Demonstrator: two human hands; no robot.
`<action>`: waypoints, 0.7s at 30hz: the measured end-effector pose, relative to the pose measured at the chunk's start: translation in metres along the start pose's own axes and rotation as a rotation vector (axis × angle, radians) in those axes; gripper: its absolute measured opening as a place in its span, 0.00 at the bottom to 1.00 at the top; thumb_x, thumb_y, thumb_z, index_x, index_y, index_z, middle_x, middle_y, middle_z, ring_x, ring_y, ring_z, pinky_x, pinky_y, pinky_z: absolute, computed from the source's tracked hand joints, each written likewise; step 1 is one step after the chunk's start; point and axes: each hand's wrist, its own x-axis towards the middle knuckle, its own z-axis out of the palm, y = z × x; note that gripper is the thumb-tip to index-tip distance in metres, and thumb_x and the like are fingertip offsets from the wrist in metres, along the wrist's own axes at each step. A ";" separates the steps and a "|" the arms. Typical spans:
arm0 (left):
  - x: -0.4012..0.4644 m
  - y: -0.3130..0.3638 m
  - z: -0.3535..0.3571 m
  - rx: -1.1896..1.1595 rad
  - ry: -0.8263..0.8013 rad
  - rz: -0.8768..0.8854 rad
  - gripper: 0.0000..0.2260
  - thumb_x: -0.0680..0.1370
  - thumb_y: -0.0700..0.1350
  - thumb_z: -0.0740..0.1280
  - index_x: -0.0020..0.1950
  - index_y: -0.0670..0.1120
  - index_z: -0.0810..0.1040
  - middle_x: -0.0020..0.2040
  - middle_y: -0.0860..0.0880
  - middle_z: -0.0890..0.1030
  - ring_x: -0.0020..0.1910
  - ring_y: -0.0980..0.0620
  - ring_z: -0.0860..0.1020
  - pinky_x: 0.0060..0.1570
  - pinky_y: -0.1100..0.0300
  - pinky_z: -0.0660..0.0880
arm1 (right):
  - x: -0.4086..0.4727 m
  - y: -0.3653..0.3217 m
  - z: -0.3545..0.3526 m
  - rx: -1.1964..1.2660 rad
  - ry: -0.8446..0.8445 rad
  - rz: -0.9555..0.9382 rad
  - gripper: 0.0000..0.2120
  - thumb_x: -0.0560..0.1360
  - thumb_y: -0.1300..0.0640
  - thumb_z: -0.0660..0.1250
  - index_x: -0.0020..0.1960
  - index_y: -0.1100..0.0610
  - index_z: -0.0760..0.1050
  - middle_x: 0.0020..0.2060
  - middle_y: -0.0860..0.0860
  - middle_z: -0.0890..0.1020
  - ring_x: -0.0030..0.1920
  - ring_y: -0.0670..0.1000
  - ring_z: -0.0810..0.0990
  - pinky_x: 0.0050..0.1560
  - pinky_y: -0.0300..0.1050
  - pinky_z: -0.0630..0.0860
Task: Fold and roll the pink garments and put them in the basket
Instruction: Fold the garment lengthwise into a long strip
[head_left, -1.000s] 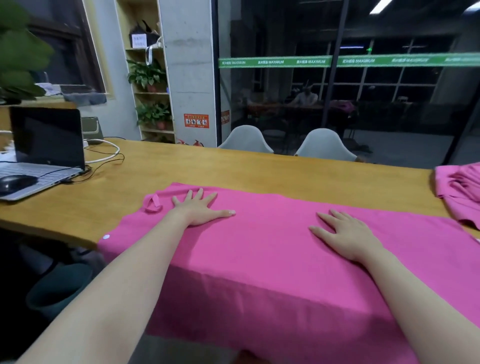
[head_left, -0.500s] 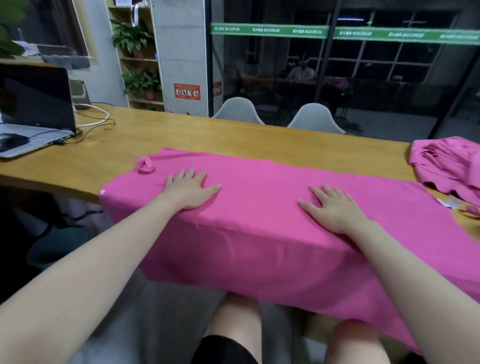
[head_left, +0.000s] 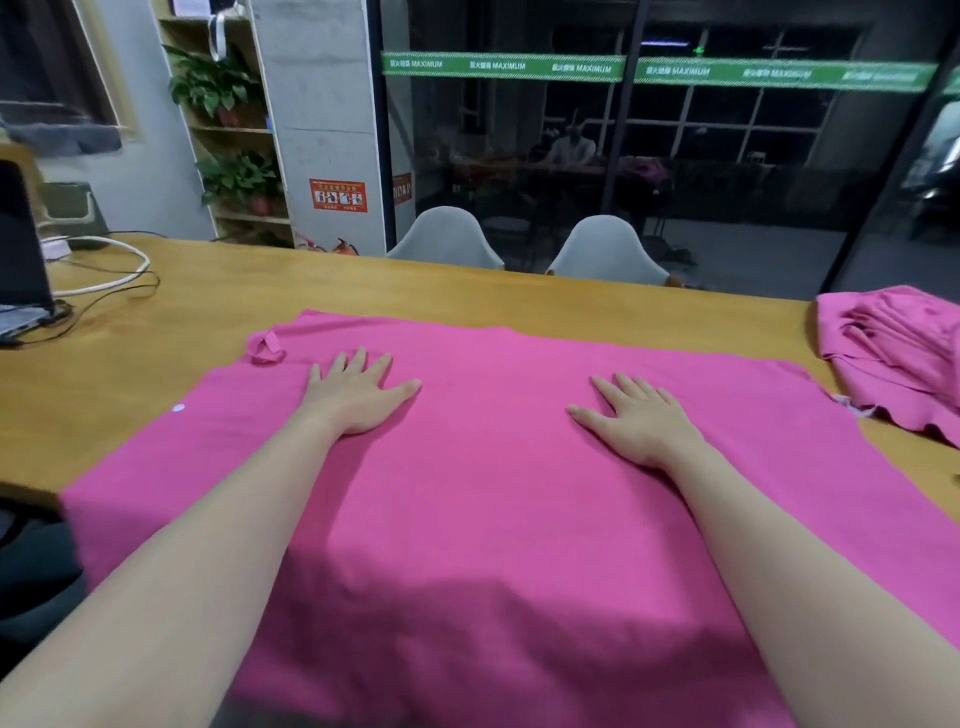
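Head view: pink garment pressed flat by two hands

A big pink garment (head_left: 493, 493) is spread flat on the wooden tabletop (head_left: 156, 374), and its near edge hangs over the side. It is pressed down by the left hand (head_left: 358, 395) and the right hand (head_left: 641, 421). Each grip is released, with fingers straight and flat on the cloth. More pink garments (head_left: 898, 358) are piled at the right. A laptop (head_left: 21, 270) and cables (head_left: 109, 280) are seen at the left.
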 end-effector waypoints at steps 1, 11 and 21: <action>0.011 0.002 0.001 0.001 0.001 0.002 0.42 0.74 0.78 0.43 0.83 0.59 0.49 0.84 0.48 0.47 0.83 0.44 0.46 0.78 0.37 0.44 | 0.011 0.002 0.000 0.005 -0.003 0.001 0.43 0.74 0.22 0.43 0.83 0.43 0.50 0.83 0.51 0.51 0.82 0.53 0.49 0.81 0.56 0.45; 0.073 0.013 -0.008 0.013 0.035 0.020 0.38 0.78 0.74 0.43 0.84 0.55 0.52 0.84 0.46 0.50 0.83 0.43 0.48 0.79 0.38 0.45 | 0.082 0.007 -0.003 0.023 0.060 -0.015 0.35 0.80 0.30 0.45 0.82 0.46 0.55 0.82 0.51 0.55 0.82 0.53 0.52 0.81 0.56 0.47; -0.032 0.096 -0.001 0.000 -0.006 0.348 0.32 0.83 0.65 0.51 0.83 0.49 0.58 0.83 0.43 0.56 0.81 0.43 0.55 0.80 0.46 0.53 | -0.002 0.019 -0.007 0.000 0.034 -0.010 0.33 0.83 0.33 0.44 0.80 0.51 0.61 0.79 0.54 0.63 0.80 0.55 0.59 0.78 0.58 0.53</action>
